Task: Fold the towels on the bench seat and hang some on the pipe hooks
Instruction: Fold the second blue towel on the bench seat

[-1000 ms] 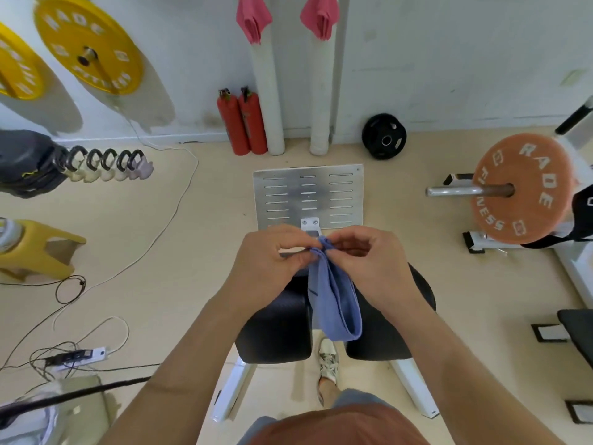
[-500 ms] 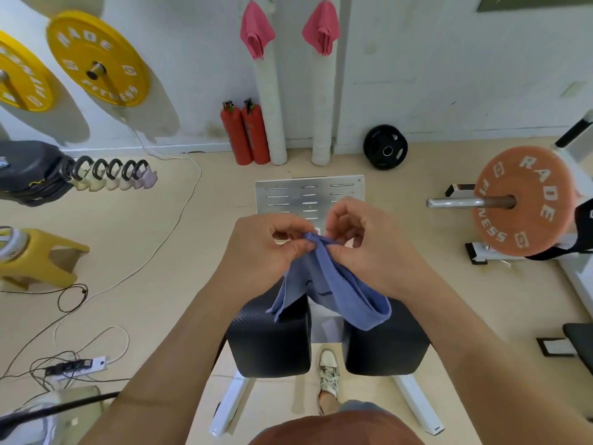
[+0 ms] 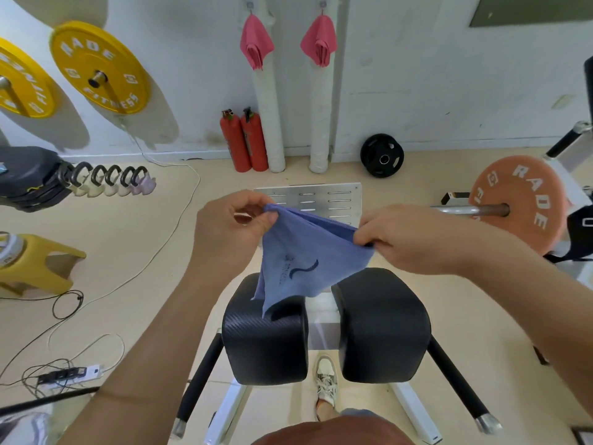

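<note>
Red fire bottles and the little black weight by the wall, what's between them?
In the head view, two white pipes stand between them: the left pipe and the right pipe.

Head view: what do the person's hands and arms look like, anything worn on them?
Left hand and right hand are bare, no gloves. Left forearm and right forearm are uncovered to the frame edge: no sleeves, watch or wristband show. A rust-orange garment shows at the bottom edge.
</note>
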Available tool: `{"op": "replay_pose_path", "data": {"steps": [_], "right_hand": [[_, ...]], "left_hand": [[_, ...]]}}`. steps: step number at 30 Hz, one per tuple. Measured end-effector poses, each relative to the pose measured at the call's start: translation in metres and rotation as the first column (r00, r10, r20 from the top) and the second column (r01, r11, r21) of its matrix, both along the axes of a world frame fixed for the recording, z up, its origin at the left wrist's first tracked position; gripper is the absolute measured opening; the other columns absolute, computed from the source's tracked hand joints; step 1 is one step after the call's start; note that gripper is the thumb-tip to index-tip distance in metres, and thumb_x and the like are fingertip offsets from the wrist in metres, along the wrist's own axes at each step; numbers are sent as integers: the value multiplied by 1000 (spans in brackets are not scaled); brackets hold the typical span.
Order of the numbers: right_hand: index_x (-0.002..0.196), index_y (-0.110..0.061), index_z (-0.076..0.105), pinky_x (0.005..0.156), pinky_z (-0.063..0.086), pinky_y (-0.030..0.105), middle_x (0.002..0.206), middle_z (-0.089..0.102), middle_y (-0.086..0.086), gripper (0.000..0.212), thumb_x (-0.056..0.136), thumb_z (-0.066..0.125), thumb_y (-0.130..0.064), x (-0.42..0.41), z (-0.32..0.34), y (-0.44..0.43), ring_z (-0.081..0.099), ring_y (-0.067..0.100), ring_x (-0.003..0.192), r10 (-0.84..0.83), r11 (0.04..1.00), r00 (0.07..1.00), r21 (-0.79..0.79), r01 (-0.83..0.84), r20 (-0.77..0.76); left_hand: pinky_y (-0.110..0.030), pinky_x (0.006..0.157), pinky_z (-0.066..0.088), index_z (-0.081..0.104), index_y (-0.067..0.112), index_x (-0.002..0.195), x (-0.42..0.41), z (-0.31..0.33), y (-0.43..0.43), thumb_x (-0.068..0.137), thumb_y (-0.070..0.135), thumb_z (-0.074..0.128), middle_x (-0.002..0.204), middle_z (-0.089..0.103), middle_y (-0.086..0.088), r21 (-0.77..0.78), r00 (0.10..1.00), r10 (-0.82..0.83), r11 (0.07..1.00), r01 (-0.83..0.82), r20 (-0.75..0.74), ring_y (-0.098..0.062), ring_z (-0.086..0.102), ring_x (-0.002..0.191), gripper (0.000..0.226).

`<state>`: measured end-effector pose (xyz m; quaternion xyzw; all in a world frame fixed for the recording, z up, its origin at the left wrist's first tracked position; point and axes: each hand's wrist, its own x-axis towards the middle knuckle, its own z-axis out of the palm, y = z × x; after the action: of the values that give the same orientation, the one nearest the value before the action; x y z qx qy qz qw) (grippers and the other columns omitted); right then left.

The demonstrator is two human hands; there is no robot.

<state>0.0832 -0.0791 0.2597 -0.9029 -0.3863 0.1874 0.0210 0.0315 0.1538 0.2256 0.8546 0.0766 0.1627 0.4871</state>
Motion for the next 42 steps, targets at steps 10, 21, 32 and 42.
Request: {"op": "replay_pose_path", "data": {"steps": [10, 21, 32, 42], "right_hand": [[68, -32, 66, 74, 52, 33, 78, 71, -2, 14, 80, 70, -30, 35, 14, 6, 65, 16, 79, -203, 851, 961, 452, 269, -190], [86, -9, 72, 71, 48, 39, 84, 68, 8, 24, 90, 56, -27, 101, -18, 69, 60, 30, 82, -196, 916, 937, 396, 69, 290], [78, -17, 74, 55, 52, 33, 79, 67, 1, 3, 78, 75, -19, -10, -153, 77, 59, 22, 70, 104, 950, 935, 244, -195, 340], [76, -14, 69, 64, 52, 36, 95, 66, 4, 5, 76, 74, -16, -122, -243, 61, 62, 26, 88, 254, 946, 927, 131, -298, 276]], "left_hand": [[-14, 59, 44, 68, 26, 79, 19, -2, 23, 81, -2, 66, 65, 66, 15, -199, 998, 50, 978, -57, -39, -1, 56, 60, 28], [-19, 64, 51, 68, 20, 84, 77, -5, 63, 81, -3, 62, 79, 68, 2, -202, 981, 193, 962, -186, 18, -13, 64, 70, 24], [-15, 70, 51, 73, 19, 80, -48, -132, 81, 77, -3, 71, 74, 73, 10, -242, 959, 177, 943, -230, -220, -6, 67, 70, 22], [-11, 79, 41, 66, 24, 83, -165, -231, 91, 77, 18, 57, 87, 66, 18, 268, 965, -144, 942, 202, -219, -1, 53, 83, 13]]}}
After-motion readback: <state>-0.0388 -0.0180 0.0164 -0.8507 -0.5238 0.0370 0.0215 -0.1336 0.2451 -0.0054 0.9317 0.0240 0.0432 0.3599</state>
